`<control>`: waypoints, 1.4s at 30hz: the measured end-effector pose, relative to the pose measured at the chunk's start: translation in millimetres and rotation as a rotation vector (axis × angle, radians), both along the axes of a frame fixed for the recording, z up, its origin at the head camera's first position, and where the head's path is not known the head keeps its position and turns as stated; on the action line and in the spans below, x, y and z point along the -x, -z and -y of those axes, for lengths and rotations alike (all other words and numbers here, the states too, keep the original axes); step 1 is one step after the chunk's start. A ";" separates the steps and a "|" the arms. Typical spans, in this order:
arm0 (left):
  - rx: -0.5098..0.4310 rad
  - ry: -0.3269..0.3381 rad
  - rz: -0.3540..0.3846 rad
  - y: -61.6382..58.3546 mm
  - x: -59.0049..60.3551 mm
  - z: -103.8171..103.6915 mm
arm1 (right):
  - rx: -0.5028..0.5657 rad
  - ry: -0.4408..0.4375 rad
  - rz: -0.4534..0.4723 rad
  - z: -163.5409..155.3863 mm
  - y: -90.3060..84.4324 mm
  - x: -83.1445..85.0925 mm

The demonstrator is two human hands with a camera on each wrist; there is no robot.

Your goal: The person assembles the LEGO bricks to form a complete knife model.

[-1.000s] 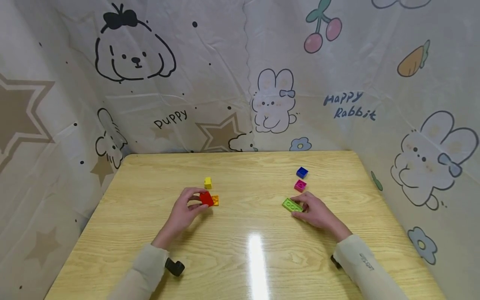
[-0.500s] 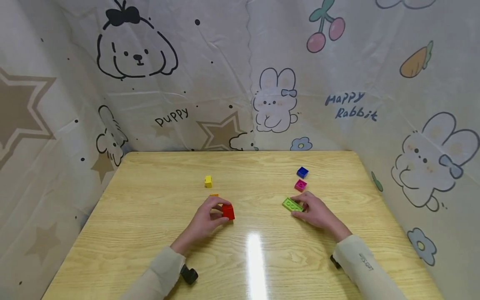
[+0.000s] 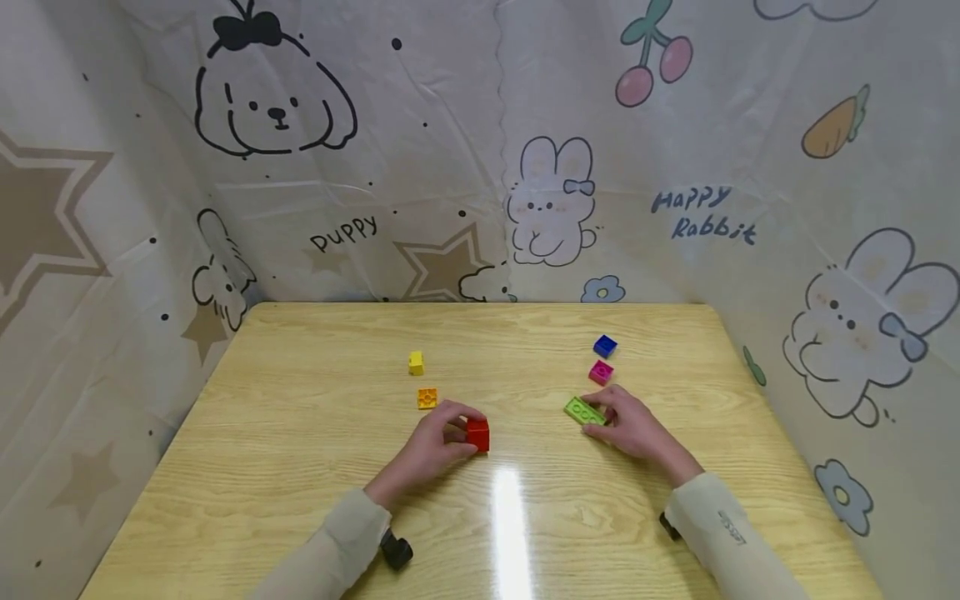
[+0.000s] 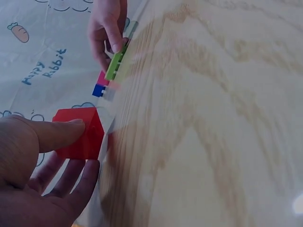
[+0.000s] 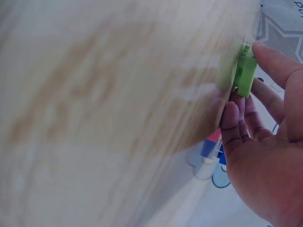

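Left hand [image 3: 431, 446] pinches a glossy red block [image 3: 477, 434], thumb on top and fingers below, near the middle of the table [image 3: 300, 467], a little toward the near edge; right hand [image 3: 633, 425] grips a flat green studded plate [image 3: 583, 410] right of centre, seemingly resting on the surface. Table is pale lacquered wood grain with a glare streak, walled on three sides by creased cartoon-print sheeting. Loose hard-plastic blocks: orange [image 3: 427, 398] and yellow [image 3: 416, 362] beyond the left hand, pink [image 3: 601, 372] and blue [image 3: 604, 345] toward the far right corner; bare wood along left and near edges.
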State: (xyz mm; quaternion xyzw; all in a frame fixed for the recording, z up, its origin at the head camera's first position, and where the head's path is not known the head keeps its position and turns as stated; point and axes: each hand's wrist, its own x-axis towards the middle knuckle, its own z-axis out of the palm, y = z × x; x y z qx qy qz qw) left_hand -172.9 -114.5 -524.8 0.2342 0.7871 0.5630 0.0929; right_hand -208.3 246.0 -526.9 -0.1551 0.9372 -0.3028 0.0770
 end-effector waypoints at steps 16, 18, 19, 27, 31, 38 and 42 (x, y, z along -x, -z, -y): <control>0.072 -0.032 0.019 8.2 8.7 -8.7 | 0.023 -0.017 -0.017 -1.1 1.1 -1.0; 0.080 -0.034 0.016 8.5 9.1 -9.3 | 0.020 -0.016 -0.018 -1.3 1.6 -1.0; 0.081 -0.034 0.016 8.7 9.3 -9.7 | 0.018 -0.016 -0.018 -1.6 1.8 -0.9; 0.056 -0.030 0.035 14.1 9.7 -10.8 | 0.017 -0.006 -0.001 -0.6 0.2 -1.4; 0.065 -0.045 0.074 14.6 6.4 -8.0 | 0.015 -0.002 0.007 0.5 -0.5 -1.7; 0.113 -0.064 0.078 22.8 8.2 -6.6 | 0.016 0.007 0.014 1.0 -1.9 -1.7; 0.129 -0.063 0.053 22.4 7.9 -6.6 | 0.015 0.007 0.002 1.1 -1.3 -2.0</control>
